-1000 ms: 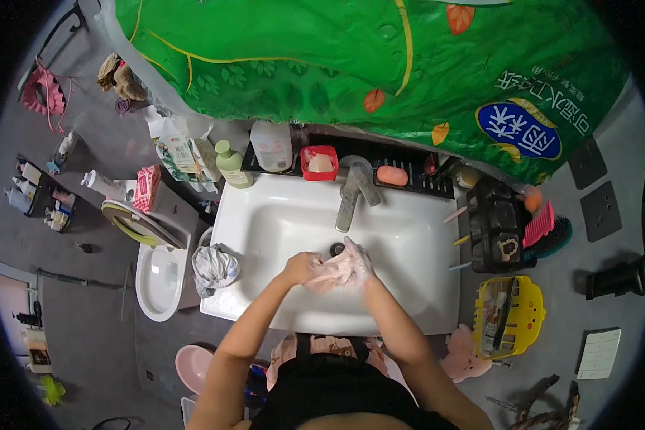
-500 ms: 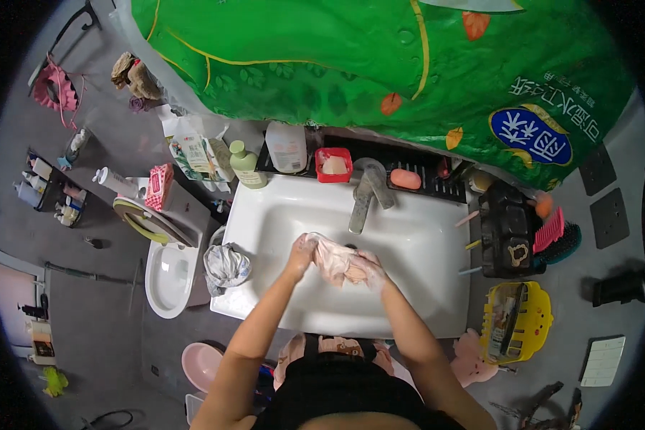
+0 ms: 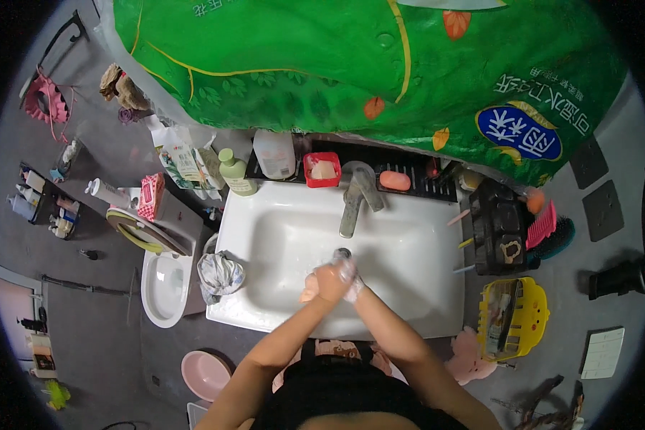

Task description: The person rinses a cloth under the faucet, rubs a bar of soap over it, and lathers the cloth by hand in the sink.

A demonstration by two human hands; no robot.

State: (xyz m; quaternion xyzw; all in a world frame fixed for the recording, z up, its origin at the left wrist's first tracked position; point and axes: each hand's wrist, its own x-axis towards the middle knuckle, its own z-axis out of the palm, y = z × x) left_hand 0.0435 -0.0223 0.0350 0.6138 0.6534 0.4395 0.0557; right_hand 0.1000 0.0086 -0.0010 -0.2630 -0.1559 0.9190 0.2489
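Over the white sink basin [image 3: 279, 229], my two hands are pressed together around a small pale peach cloth [image 3: 309, 289]. Most of the cloth is hidden between them; a bunched end pokes out on the left side. My left hand [image 3: 330, 282] lies over it with fingers closed. White lather coats my right hand [image 3: 353, 287], which is closed on the cloth from the other side. Just beyond the hands is the metal faucet [image 3: 350, 213]; no running water can be made out from it.
Along the sink's back edge stand a green pump bottle [image 3: 237, 173], a white jug [image 3: 274, 158], a red soap box [image 3: 322, 170] and a pink soap bar [image 3: 395, 180]. Crumpled grey-white fabric [image 3: 221, 274] lies on the left rim. A large green package [image 3: 301, 64] overhangs the back.
My hands came together from holding the cloth stretched out between them, and the cloth is now bunched up. The whole view has shifted slightly.
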